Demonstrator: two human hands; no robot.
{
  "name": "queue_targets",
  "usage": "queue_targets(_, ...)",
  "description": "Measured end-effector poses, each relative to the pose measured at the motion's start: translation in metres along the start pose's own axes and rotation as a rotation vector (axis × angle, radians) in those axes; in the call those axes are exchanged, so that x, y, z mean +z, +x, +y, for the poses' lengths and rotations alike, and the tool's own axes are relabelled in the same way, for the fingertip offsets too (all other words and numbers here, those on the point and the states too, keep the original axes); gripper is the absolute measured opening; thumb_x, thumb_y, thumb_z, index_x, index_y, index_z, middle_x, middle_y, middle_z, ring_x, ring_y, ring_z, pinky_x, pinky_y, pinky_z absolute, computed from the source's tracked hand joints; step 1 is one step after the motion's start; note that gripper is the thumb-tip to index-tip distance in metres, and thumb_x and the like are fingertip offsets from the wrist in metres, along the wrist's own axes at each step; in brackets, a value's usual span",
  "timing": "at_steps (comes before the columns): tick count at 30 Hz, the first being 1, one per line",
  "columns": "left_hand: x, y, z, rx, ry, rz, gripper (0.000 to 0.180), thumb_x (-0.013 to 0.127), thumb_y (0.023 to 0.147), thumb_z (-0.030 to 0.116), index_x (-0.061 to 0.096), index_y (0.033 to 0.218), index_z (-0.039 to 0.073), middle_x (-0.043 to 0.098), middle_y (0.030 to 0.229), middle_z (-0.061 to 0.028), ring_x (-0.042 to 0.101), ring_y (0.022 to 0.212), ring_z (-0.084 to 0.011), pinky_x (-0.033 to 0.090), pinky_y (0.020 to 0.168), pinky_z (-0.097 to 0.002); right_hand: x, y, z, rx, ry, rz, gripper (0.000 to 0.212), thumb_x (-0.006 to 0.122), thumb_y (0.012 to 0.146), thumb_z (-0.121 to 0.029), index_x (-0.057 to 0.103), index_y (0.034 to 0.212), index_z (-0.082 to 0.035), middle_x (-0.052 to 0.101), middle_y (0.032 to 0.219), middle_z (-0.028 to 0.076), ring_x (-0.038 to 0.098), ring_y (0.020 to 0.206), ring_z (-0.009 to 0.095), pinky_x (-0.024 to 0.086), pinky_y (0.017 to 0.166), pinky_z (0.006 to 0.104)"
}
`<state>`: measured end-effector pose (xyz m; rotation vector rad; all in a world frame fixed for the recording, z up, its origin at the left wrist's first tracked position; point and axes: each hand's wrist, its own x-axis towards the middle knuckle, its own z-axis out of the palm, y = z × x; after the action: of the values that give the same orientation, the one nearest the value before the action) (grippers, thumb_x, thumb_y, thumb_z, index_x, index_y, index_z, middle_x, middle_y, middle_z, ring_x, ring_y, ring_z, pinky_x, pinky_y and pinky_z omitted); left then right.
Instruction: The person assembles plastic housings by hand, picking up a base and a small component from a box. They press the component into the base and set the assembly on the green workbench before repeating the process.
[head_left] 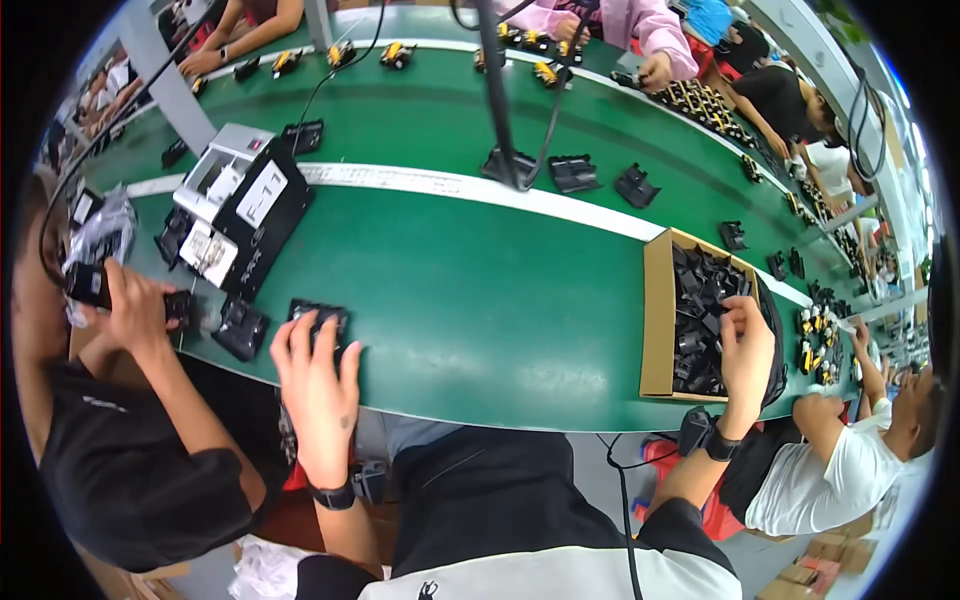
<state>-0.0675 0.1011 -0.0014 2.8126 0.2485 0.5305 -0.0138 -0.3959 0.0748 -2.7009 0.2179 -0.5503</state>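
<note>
My left hand reaches over the table's near edge with its fingers spread. Its fingertips touch a black plastic part lying on the green surface, and they partly cover it. To the right, my right hand is over an open cardboard box filled with small black plastic pieces. Thumb and fingers of that hand come together in a pinch among the pieces. Whether a piece sits between the fingertips is hard to make out. Another black part lies left of my left hand.
A black-and-white machine stands at the left, near a co-worker's hands. Beyond a white strip, black shells lie on the green table. Cables hang over the middle. Another person sits at the right.
</note>
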Motion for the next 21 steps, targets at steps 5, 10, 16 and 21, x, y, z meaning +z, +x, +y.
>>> queue_targets(5,0.003,0.012,0.04,0.187,-0.248,-0.181,0.051,0.081,0.094,0.015,0.066,0.141,0.001,0.056,0.156,-0.0171,0.048,0.139,-0.0441,0.046,0.116,-0.0503,-0.01,-0.004,-0.019,-0.052,-0.015,0.157,0.022,0.071,0.099,-0.001,0.071,0.121,-0.003,0.07,0.089,0.009,0.068,0.078,0.017,0.055,0.074,0.0308)
queue_targets(10,-0.02,0.008,0.06,0.274,-0.381,-0.262,0.052,0.081,0.092,0.013,0.068,0.142,0.004,0.057,0.158,-0.0123,0.047,0.142,-0.0405,0.041,0.12,-0.0502,0.008,-0.008,-0.04,-0.109,-0.183,-0.035,0.027,0.077,0.095,-0.006,0.072,0.121,-0.003,0.071,0.088,0.012,0.072,0.08,0.024,0.057,0.076,0.0346)
queue_targets(16,0.006,0.028,0.044,0.371,-0.222,-0.297,0.051,0.086,0.088,0.018,0.073,0.137,0.012,0.056,0.158,-0.0094,0.049,0.137,-0.0403,0.042,0.114,-0.0548,0.002,-0.014,-0.018,0.082,-0.166,-0.154,0.029,0.081,0.092,-0.006,0.071,0.12,-0.003,0.072,0.088,0.01,0.071,0.079,0.021,0.056,0.077,0.0335)
queue_targets(21,0.017,0.02,0.054,0.338,-0.273,-0.276,0.047,0.088,0.086,0.022,0.075,0.13,0.011,0.058,0.155,-0.0061,0.05,0.133,-0.0385,0.043,0.112,-0.052,-0.001,-0.014,-0.031,0.025,0.071,0.047,0.023,0.082,0.093,-0.005,0.071,0.113,-0.001,0.073,0.088,0.008,0.069,0.078,0.015,0.054,0.074,0.0295)
